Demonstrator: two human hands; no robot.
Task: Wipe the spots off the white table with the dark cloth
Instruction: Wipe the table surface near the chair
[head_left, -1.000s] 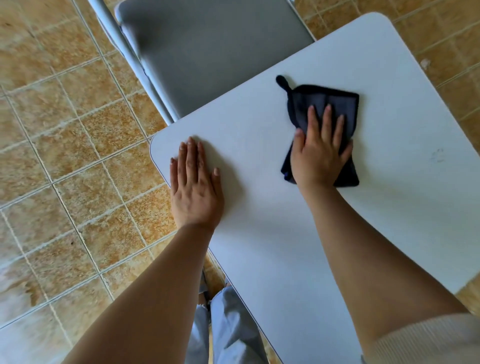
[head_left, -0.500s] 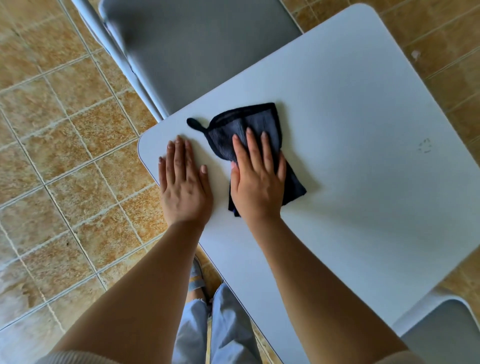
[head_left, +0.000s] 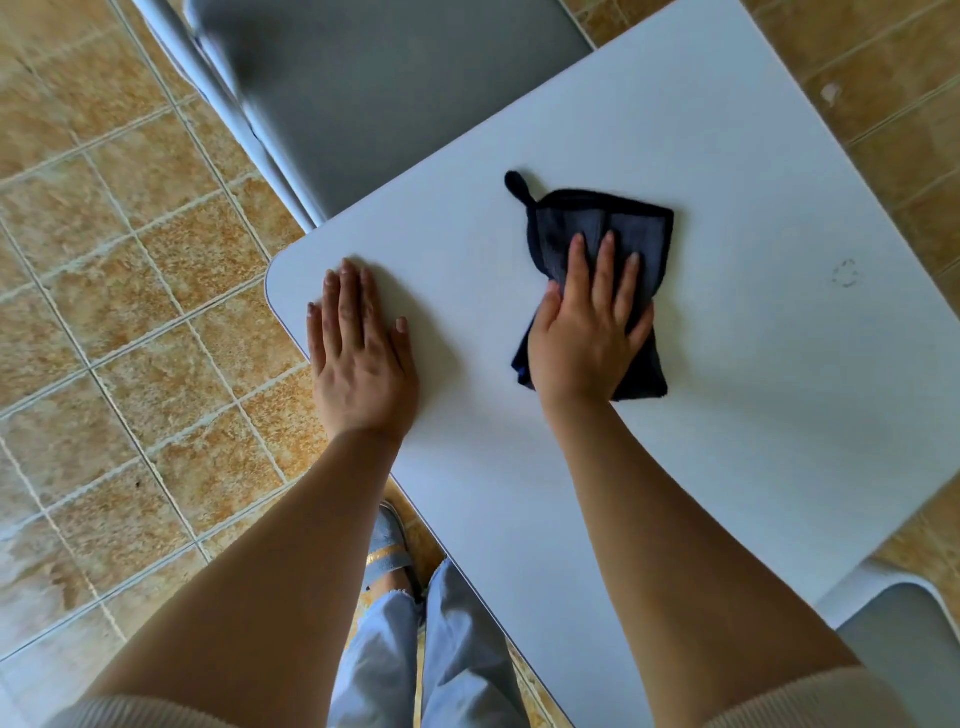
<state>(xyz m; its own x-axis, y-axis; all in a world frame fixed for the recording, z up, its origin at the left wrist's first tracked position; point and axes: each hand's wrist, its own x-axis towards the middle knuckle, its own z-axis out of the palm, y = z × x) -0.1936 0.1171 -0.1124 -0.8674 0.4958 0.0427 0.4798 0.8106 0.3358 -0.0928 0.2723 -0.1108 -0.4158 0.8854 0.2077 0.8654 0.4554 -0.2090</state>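
The white table (head_left: 727, 415) fills the right half of the head view. A folded dark cloth (head_left: 628, 228) with a small loop at its far left corner lies flat on the table's middle. My right hand (head_left: 587, 332) presses flat on the cloth's near half, fingers spread over it. My left hand (head_left: 358, 353) lies flat on the bare table near its left corner, fingers together, holding nothing. A faint grey ring-shaped spot (head_left: 845, 273) marks the table to the right of the cloth, about a hand's width from it.
A grey chair seat (head_left: 395, 88) with a white frame stands against the table's far left edge. Another grey chair (head_left: 904, 634) shows at the lower right corner. Tan floor tiles (head_left: 130, 312) surround the table. My legs and a slipper (head_left: 389, 551) are below the near edge.
My right hand has slid the cloth from beside my left hand to the right, towards the table's middle and the spot. My left hand has stayed planted.
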